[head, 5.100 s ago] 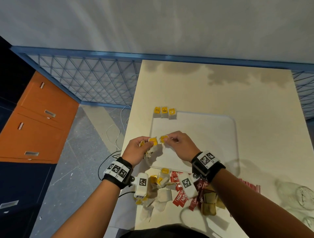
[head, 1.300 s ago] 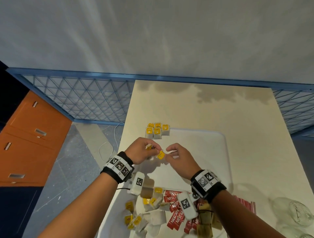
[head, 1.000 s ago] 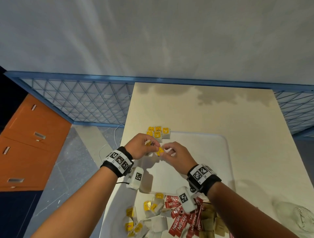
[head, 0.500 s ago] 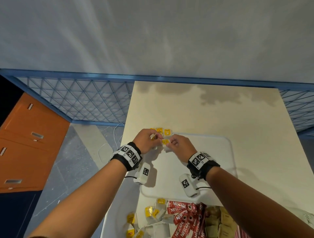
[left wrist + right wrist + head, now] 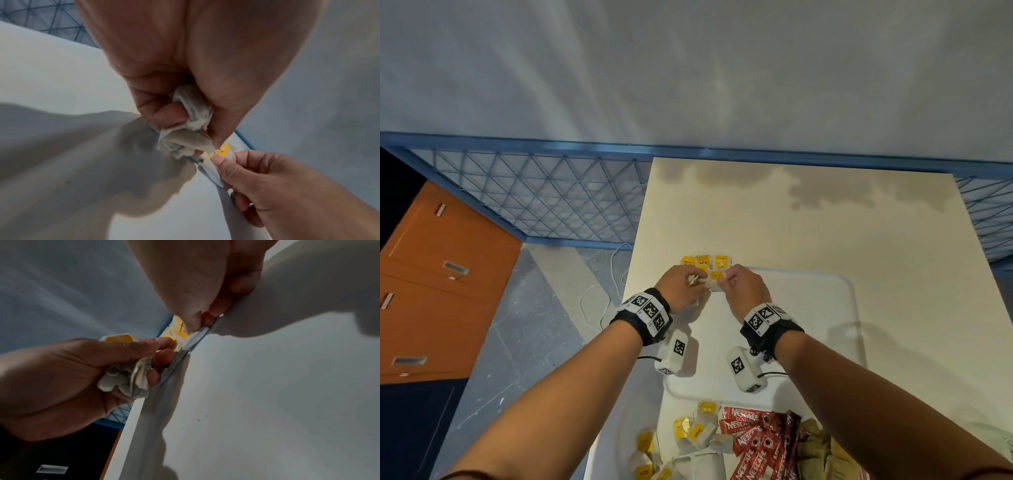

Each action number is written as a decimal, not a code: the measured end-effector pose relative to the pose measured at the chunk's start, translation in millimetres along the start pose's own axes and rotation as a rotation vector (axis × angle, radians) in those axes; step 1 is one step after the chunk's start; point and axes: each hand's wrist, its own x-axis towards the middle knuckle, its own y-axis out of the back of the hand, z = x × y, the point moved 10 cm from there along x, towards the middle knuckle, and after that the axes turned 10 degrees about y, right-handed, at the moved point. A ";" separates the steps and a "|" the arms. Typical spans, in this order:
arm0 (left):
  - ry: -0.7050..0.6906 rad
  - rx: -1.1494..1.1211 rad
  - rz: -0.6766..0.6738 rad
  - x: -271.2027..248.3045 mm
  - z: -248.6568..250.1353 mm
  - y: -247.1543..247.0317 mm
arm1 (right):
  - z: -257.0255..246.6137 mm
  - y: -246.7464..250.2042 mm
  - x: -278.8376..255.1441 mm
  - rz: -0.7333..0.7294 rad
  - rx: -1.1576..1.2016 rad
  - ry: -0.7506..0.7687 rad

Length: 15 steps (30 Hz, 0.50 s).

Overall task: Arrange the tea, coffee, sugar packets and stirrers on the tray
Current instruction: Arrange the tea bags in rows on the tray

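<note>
A white tray (image 5: 825, 308) lies on the cream table. At its far left corner sits a small group of yellow-tagged tea bags (image 5: 703, 262). My left hand (image 5: 700, 284) is beside that group and grips a crumpled bunch of tea bags (image 5: 191, 113), which also shows in the right wrist view (image 5: 127, 379). My right hand (image 5: 724, 279) pinches one tea bag by its yellow tag (image 5: 716, 277) and holds it down at the tray's rim, just in front of the group. The two hands nearly touch. In the left wrist view the right fingertips (image 5: 221, 160) are on that tag (image 5: 223, 148).
Near me lie loose tea bags (image 5: 688, 435), red Nescafe sticks (image 5: 753, 435) and brown packets (image 5: 815, 452). The table (image 5: 791, 222) ends close to the left of the tray. Beyond it are a blue mesh fence (image 5: 534, 205) and an orange cabinet (image 5: 431, 291).
Both hands have moved away from me to the tray's far left corner, carrying the tea bags. The group there has grown from three bags to several.
</note>
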 end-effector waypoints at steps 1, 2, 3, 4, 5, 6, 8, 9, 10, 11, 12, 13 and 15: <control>0.012 -0.048 -0.007 -1.7 -0.6 0.6 | 0.1 -0.6 0.6 0.001 -0.001 -0.002; 0.025 -0.116 -0.022 -3.7 -0.8 0.6 | 0.0 -0.5 1.2 0.003 -0.002 -0.001; 0.045 -0.193 -0.044 -4.8 -2.7 -0.2 | 0.1 -0.5 1.8 0.006 -0.003 0.001; 0.072 -0.264 -0.073 -6.8 -4.7 -0.6 | 0.1 -0.5 1.9 0.007 0.002 0.002; 0.102 -0.333 -0.108 -9.8 -6.2 -1.2 | 0.3 -0.5 1.5 0.011 0.017 0.002; 0.127 -0.412 -0.153 -14.1 -6.3 -2.4 | 0.1 0.4 0.6 0.017 0.040 -0.001; 0.167 -0.633 -0.253 -21.8 -7.1 -6.7 | 0.2 4.2 -2.6 0.039 0.087 -0.012; 0.170 -0.757 -0.300 -25.6 -5.8 -8.4 | -0.6 7.0 -4.7 0.052 0.107 -0.013; 0.161 -0.855 -0.342 -30.0 -3.9 -9.1 | -2.1 9.8 -7.5 0.063 0.129 -0.008; 0.140 -0.919 -0.370 -34.0 -1.7 -8.8 | -5.4 12.8 -10.9 0.072 0.156 0.007; 0.113 -0.960 -0.388 -38.0 1.2 -7.7 | -11.2 16.2 -14.9 0.080 0.192 0.033; 0.092 -0.990 -0.393 -40.0 1.0 -6.9 | -17.1 19.1 -20.0 0.085 0.235 0.061; 0.073 -1.033 -0.384 -44.2 0.0 -4.5 | -34.3 25.9 -31.7 0.086 0.335 0.129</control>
